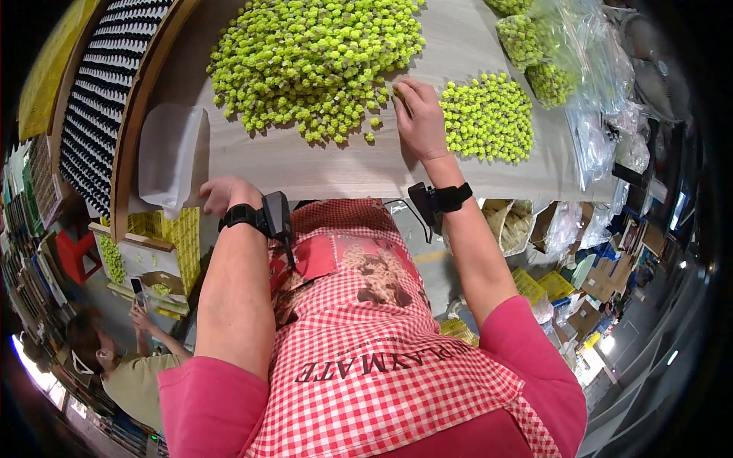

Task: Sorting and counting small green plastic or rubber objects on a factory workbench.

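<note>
A large heap of small lime-green knobbly pieces (313,61) covers the far middle of the table. To its right lies a flat, single-layer patch of the same pieces (489,118). My right hand (422,120) is between the two, fingers curled down at the heap's right edge; a hint of green shows at the fingertips, but what they hold is hidden. My left hand (229,195) hovers by the table's near edge, fingers loosely apart, with nothing seen in it. Beside it, to the left, lies a translucent white plastic scoop (169,156), its handle toward me.
A wooden-framed rack (128,114) with black-and-white rows stands along the table's left. Clear bags of green pieces (527,42) and empty plastic bags (592,137) occupy the right side. Below left are a yellow crate (188,244), a red stool (76,256) and a person (137,382) holding a phone.
</note>
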Demonstrator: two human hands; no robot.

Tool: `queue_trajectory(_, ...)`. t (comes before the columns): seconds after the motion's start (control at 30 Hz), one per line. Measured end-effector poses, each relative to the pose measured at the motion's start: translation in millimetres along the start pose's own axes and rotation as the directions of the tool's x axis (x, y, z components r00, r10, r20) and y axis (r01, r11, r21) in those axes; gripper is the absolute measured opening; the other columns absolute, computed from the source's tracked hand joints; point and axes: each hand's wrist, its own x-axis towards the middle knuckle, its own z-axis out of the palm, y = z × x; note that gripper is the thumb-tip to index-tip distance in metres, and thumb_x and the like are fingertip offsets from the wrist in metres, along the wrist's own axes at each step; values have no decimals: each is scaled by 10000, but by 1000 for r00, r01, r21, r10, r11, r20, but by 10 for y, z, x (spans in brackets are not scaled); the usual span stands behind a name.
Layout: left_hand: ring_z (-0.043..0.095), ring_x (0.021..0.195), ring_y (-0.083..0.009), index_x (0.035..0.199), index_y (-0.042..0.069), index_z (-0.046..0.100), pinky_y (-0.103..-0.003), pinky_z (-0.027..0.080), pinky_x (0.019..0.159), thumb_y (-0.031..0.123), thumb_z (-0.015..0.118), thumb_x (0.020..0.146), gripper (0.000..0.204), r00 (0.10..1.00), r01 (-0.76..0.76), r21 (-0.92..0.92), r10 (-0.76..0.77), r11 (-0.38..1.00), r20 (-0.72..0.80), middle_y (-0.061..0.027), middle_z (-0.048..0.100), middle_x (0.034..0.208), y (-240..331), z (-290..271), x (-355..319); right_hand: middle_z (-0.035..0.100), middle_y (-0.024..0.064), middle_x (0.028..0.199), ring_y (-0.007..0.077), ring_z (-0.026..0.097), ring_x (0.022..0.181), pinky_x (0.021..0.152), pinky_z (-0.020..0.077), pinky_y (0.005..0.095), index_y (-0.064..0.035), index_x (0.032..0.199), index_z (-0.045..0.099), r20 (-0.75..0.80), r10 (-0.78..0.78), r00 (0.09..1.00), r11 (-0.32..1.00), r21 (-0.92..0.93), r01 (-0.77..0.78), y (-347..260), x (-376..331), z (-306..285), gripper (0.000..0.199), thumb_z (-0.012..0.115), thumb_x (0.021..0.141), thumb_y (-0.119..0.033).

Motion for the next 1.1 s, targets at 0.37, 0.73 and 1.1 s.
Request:
queue_trajectory(0.37,652,918,-419,1096,18,556,-530,529,777,433,358,926,490,1000,0,9,0,1000,7,-267,653,1005,22,13,-12,597,114,1038,288,574,966,817,494,376,-103,1105,651,12,-16,1000,994,-110,17,-162,138,14,311,685,803,-170)
queue_trajectory(0.73,652,914,-423,1098,10,548,-531,531,773,437,351,932,499,998,-51,-6,52,999,47,-274,654,994,3,41,28,601,108,988,292,582,929,779,493,379,-83,1046,656,31,-68,997,984,-166,72,-126,184,-9,263,682,797,-162)
queue_trajectory(1.1,657,894,-427,1099,12,543,-536,538,748,441,347,937,499,999,-17,15,17,1000,38,-271,661,969,14,27,-9,593,116,1015,302,578,954,829,477,398,-52,1046,636,-23,-76,997,978,-195,70,46,-103,-293,282,660,767,-86)
